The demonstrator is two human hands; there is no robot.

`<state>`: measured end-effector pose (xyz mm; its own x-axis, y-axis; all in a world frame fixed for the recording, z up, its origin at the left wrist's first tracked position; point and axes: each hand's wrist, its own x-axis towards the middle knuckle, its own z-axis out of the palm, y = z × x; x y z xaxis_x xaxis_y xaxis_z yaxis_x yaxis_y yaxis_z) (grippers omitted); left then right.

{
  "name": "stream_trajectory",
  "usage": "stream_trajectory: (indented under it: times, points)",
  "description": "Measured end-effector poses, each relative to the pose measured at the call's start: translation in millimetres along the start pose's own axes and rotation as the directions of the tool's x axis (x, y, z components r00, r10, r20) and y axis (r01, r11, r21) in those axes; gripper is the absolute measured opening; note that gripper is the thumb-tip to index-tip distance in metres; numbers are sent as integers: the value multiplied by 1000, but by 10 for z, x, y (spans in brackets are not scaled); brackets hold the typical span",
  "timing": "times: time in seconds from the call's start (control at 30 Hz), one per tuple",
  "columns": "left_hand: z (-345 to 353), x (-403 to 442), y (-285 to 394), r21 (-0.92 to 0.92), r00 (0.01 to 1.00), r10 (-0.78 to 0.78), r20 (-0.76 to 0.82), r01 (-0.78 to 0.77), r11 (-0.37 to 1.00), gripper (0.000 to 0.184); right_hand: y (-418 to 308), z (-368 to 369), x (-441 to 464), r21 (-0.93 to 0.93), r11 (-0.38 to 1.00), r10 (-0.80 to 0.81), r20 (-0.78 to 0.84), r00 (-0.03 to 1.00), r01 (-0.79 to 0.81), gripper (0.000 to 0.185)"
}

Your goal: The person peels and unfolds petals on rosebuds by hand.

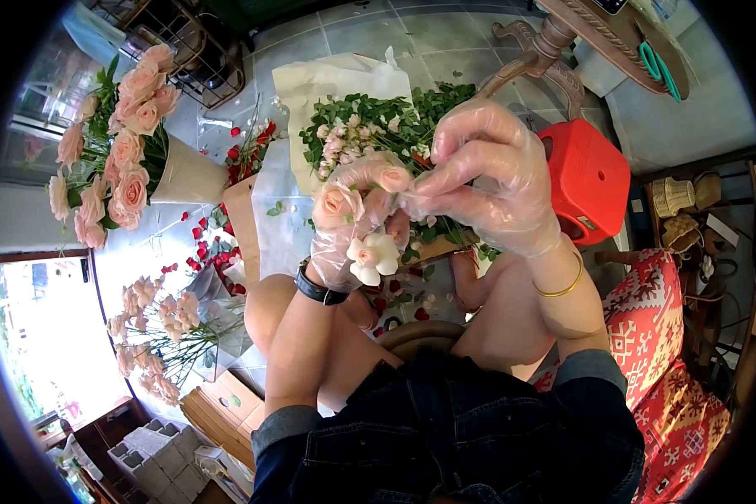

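Observation:
My left hand [334, 252], in a clear plastic glove, is closed around a small bunch of flowers. A pale pink rose [338, 206] and a smaller pink rose [393, 178] stand at its top, and a white flower [373, 258] with a pale centre sits lower down. Their stems are hidden by the hand. My right hand [496, 181], gloved the same way, has thumb and fingertips pinched beside the smaller rose; what they hold, if anything, is too small to make out. Beyond both hands, small pink roses [342, 141] with green leaves lie on pale wrapping paper [323, 80].
A cone-shaped vase [195, 174] of large pink roses stands at left. Below it lie more pink roses [143, 323]. Red petals [206, 250] litter the tiled floor. A red stool [592, 181] is at right, near a wooden table [626, 42] with green-handled scissors [657, 69].

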<state>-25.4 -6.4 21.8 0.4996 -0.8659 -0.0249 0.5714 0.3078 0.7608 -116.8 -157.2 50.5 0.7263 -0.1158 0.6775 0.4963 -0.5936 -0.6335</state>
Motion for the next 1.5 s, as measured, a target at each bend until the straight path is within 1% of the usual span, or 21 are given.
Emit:
stream_trajectory:
  times: [0.03, 0.1, 0.13, 0.2, 0.3, 0.33, 0.4, 0.43, 0.47, 0.5, 0.57, 0.6, 0.67, 0.73, 0.8, 0.93, 1.0, 1.1, 1.33, 1.4, 1.5]
  points:
    - [-34, 11, -44, 103, 997, 68, -28, -65, 993, 14, 20, -13, 7, 46, 999, -3, -31, 1000, 4, 16]
    - [-115, 36, -81, -143, 1000, 27, -9, -28, 989, 11, 38, -52, 2, 93, 996, -5, -61, 998, 10, 15]
    - [-182, 49, -83, -143, 1000, 28, -9, -29, 989, 11, 39, -87, -8, 130, 990, 66, -100, 993, -53, 13]
    - [-286, 68, -88, -61, 981, 29, 190, -18, 998, 11, 69, -133, -17, 169, 979, 138, -135, 981, -114, 11]
    - [-204, 92, -116, 40, 986, 140, 93, -144, 989, 14, 171, -165, -56, 75, 936, 350, -119, 929, -343, 8]
    - [-124, 86, -116, 40, 986, 141, 93, -145, 989, 14, 171, -161, -57, 74, 937, 349, -118, 930, -342, 8]
    - [18, 76, -79, 114, 978, 69, -199, -47, 992, 13, 153, -123, -28, -206, 917, 324, -122, 938, -343, 12]
    - [49, 89, -55, 110, 947, 2, -322, 35, 993, 13, 171, -91, -24, -205, 917, 323, -119, 939, -342, 12]
    - [13, 131, -77, 108, 946, 3, -324, 34, 994, 13, 206, -46, -29, -202, 951, 212, -124, 969, -233, 14]
    - [-54, 175, -134, 238, 953, 93, -287, -23, 971, 13, 223, -7, -25, -200, 972, 98, -129, 987, -123, 17]
    - [-177, 223, -274, 425, 946, 278, -170, -184, 886, 15, 123, 76, -9, -151, 977, 127, -140, 982, -148, 17]
    - [-207, 228, -334, 425, 946, 278, -170, -184, 886, 15, 73, 102, -4, -101, 980, 155, -150, 976, -171, 18]
    - [-249, 230, -427, 204, 932, 305, -193, -266, 942, 13, 56, 111, -1, -115, 975, 171, -155, 973, -189, 21]
    - [-245, 209, -404, 86, 950, 134, -283, -114, 990, 16, 66, 114, 2, -95, 977, 177, -157, 972, -193, 24]
    - [-199, 195, -343, 241, 959, 223, -176, -178, 954, 19, 69, 106, 2, -96, 979, 168, -129, 977, -181, 24]
    - [-213, 204, -338, 285, 959, 206, -193, -146, 947, 20, 81, 116, 10, -116, 988, 95, -101, 990, -106, 24]
    - [-226, 207, -382, 231, 935, 339, -99, -310, 922, 19, 65, 113, 16, -144, 984, 90, -94, 991, -103, 23]
    - [-240, 235, -417, 265, 907, 417, -60, -388, 883, 18, 62, 104, 19, -174, 980, 82, -78, 994, -95, 23]
    - [-184, 202, -387, 534, 901, 412, -137, -283, 797, 18, 65, 94, 8, -215, 965, 134, -84, 987, -149, 21]
    - [-119, 196, -372, 422, 901, 403, -161, -306, 853, 19, 74, 114, -6, -248, 957, 124, -107, 986, -148, 21]
    - [-106, 184, -369, 465, 894, 430, -129, -328, 822, 18, 84, 114, -9, -323, 939, 82, -126, 989, -119, 20]
